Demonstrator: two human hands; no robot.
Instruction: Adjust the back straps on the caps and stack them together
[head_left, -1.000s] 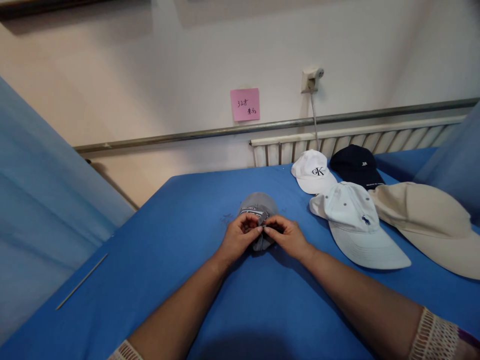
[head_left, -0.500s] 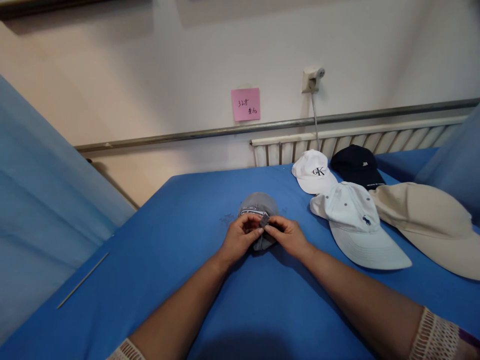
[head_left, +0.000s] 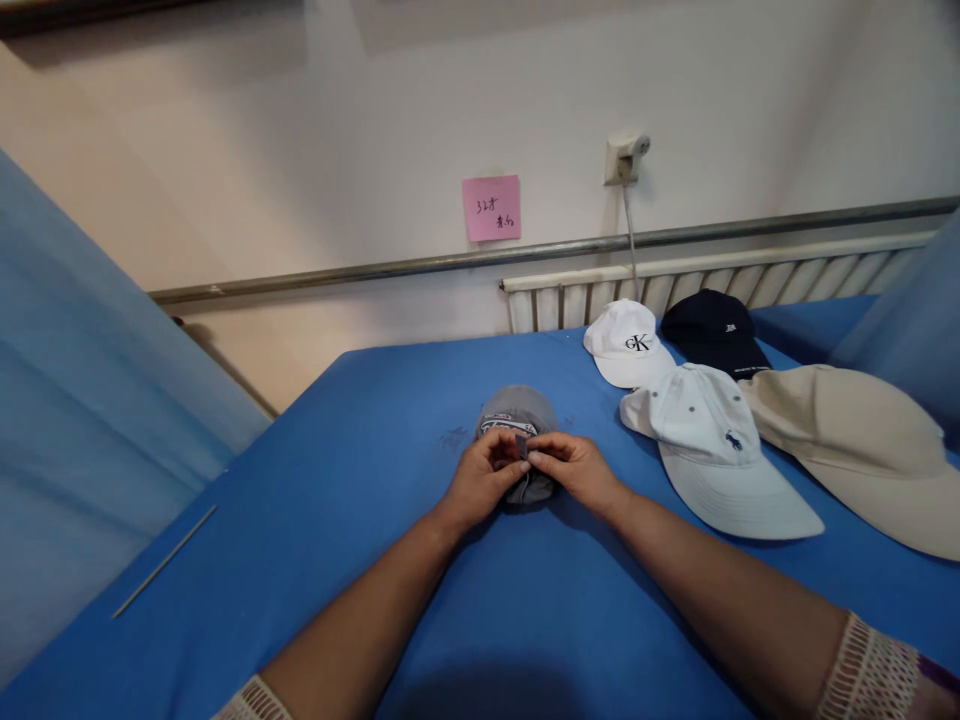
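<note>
A grey baseball cap (head_left: 536, 408) with light embroidered lettering lies on the blue-covered table, its opening side towards me. My left hand (head_left: 484, 475) is closed, thumb and fingers pinching a short dark strap (head_left: 522, 447) at the near edge of the cap. From the other side, my right hand (head_left: 574, 468) pinches the same strap between thumb and forefinger. The fingertips of both hands nearly meet there. They hide part of the lettering and the cap's near edge.
On the right lie a white cap (head_left: 621, 335), a navy cap (head_left: 709, 325), a pale blue cap (head_left: 712, 430) and a beige cap (head_left: 855, 425). A thin stick (head_left: 165, 560) rests at the left. Behind the table (head_left: 360, 440) are a metal rail (head_left: 420, 268) and a radiator (head_left: 577, 300).
The strap end between my fingers has turned more upright and shifted slightly left. More of the cap's lettering shows. Both hands stay in nearly the same place.
</note>
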